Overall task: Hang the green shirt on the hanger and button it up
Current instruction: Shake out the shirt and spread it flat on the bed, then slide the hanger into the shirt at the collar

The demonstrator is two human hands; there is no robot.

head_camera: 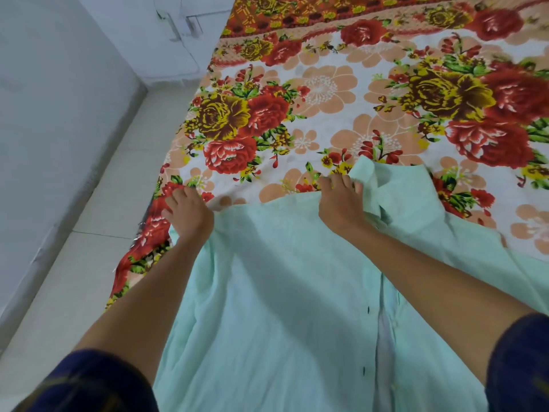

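Both arms reach forward: left hand (190, 214) grasps the green shirt (282, 292) at its ten o'clock edge, right hand (341, 200) bunches fabric at one o'clock; shirt lies unbuttoned across the floral bedsheet (341, 93).

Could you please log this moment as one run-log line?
left hand: grips green shirt | right hand: grips collar end | placket: unbuttoned | hanger: unseen

Both hands, left (190, 215), right (341, 203), gripping green shirt (282, 292), floral bedsheet (356, 93)
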